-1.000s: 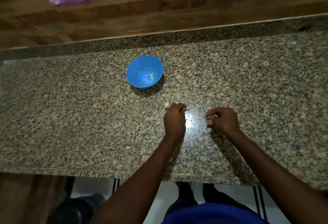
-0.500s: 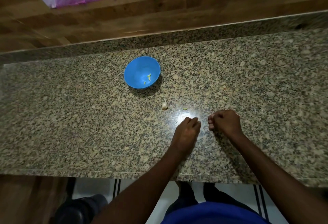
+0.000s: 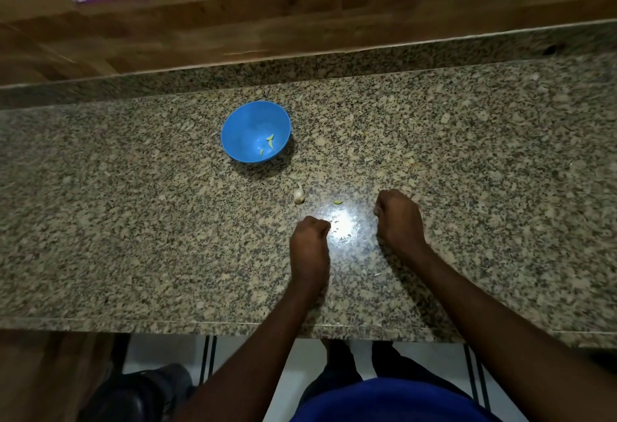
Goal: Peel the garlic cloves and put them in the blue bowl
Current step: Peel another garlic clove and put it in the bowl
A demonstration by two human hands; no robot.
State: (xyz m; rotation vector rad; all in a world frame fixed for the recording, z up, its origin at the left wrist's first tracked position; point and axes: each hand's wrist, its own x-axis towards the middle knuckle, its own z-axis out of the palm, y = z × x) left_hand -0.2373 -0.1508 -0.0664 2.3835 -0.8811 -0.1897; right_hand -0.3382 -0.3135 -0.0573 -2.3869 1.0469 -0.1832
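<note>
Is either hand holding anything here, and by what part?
Cannot be told: both hands, left and right, are curled, palms hidden. The garlic clove lies untouched.

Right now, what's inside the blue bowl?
The bowl holds a few small yellow-green bits near its right inner wall; whether they are garlic I cannot tell. Its near wall hides nothing obvious.

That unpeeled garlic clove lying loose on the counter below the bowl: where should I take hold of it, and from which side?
Pinch the garlic clove across its plump lower body, coming straight down from above with the left hand, which is nearest. It lies flat on the counter, its thin tip pointing toward the blue bowl; that tip looks too narrow to hold.
</note>
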